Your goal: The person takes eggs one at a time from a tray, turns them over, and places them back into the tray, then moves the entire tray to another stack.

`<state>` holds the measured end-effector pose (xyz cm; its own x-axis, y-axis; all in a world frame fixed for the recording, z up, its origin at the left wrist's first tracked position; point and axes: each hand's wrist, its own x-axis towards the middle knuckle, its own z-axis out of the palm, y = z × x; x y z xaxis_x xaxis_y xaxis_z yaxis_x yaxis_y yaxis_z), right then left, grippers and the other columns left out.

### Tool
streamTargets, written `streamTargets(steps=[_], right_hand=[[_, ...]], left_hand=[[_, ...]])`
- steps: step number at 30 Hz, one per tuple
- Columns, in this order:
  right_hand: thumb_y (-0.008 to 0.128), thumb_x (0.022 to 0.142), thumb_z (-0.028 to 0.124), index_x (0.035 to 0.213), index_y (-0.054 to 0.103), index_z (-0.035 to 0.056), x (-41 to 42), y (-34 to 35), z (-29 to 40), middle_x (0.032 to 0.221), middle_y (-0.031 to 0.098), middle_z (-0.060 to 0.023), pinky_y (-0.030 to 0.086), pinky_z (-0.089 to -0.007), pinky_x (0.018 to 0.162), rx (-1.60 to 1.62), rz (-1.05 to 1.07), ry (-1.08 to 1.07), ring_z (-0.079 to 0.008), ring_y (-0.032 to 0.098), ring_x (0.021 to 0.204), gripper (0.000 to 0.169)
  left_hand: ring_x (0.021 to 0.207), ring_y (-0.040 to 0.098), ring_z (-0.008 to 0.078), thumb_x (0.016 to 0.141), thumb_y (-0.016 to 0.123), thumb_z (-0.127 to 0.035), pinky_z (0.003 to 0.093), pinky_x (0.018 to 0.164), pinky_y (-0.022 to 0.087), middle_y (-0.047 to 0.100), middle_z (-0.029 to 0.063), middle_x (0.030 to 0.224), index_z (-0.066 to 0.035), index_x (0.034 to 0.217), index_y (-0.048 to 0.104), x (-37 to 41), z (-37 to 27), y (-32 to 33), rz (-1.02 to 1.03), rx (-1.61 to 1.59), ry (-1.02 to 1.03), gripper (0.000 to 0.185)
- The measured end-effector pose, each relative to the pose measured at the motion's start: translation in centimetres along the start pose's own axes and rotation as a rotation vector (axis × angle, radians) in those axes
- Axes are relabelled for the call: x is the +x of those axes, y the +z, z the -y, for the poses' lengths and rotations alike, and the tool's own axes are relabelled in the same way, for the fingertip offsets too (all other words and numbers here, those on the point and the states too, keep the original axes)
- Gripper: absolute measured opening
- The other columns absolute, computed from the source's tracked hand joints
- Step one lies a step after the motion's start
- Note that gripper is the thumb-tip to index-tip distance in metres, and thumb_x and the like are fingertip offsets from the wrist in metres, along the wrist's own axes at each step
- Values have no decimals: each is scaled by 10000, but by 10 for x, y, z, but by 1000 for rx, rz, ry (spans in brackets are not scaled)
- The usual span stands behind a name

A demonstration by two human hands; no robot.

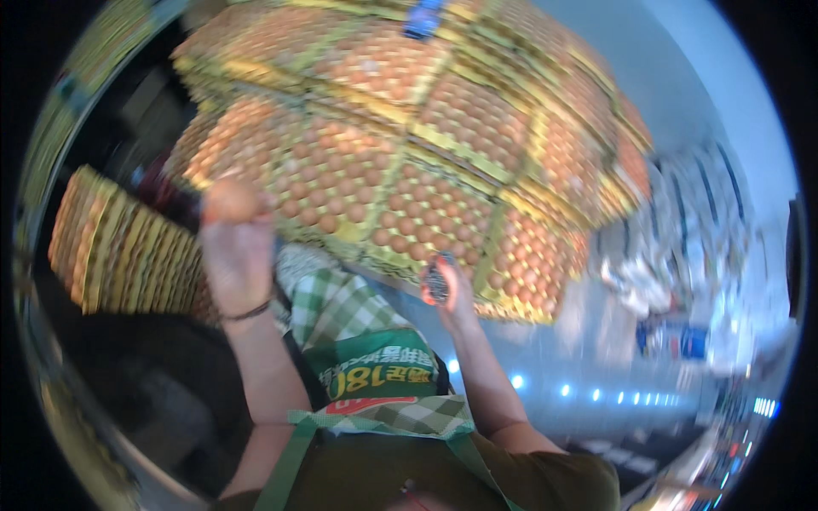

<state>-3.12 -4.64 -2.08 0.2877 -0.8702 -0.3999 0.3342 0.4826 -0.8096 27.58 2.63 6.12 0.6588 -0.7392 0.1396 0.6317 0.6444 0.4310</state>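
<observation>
A brown egg (232, 198) rests in my raised left hand (238, 250), at the left of the view. The palm side seems turned up, though blur hides the exact grip. My right hand (457, 290) is closed around a dark grey, rough-textured scrubbing pad (438, 283), just in front of the near tray edge. Before me spread cardboard egg trays (353, 231) packed with brown eggs (412, 225). Both hands are apart from each other.
Behind the near trays rise more stacked egg trays (377, 67), with a blue object (423, 19) on top. A tall tray stack (137, 249) leans at the left. White sacks (687, 191) are piled at the right, beside a shiny floor (543, 358).
</observation>
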Motion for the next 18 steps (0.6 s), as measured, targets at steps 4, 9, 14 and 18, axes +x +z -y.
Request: streamTargets(steps=[4, 9, 14, 18], right_hand=[[579, 966, 313, 1085, 523, 51, -8, 39, 13, 846, 619, -73, 457, -273, 528, -121, 133, -98, -140, 592, 645, 294], [616, 942, 277, 1174, 520, 26, -41, 104, 25, 974, 622, -80, 490, -298, 798, -422, 145, -466, -157, 602, 866, 356], [682, 844, 198, 1181, 534, 11, -32, 125, 36, 1225, 583, -202, 471, -344, 913, -973, 264, -1133, -278, 600, 1071, 413], [557, 973, 270, 1173, 529, 2, 13, 89, 41, 986, 677, -148, 546, -329, 719, -403, 114, -472, -249, 692, 813, 336]], left_hand=[[676, 528, 120, 982, 472, -416, 199, 534, 429, 588, 94, 929, -29, 1088, 539, -17, 28, 22, 30, 53, -335, 408], [478, 405, 74, 1021, 357, -416, 180, 377, 285, 554, 75, 822, -49, 989, 538, -47, 49, 30, -68, 77, -480, 411], [527, 467, 68, 1035, 321, -388, 186, 443, 351, 573, 45, 786, -47, 1007, 544, -73, 92, 41, -28, 481, -352, 409], [570, 495, 75, 1044, 306, -395, 175, 480, 364, 578, 47, 749, -39, 1128, 528, -88, 102, 54, 209, 389, -496, 428]])
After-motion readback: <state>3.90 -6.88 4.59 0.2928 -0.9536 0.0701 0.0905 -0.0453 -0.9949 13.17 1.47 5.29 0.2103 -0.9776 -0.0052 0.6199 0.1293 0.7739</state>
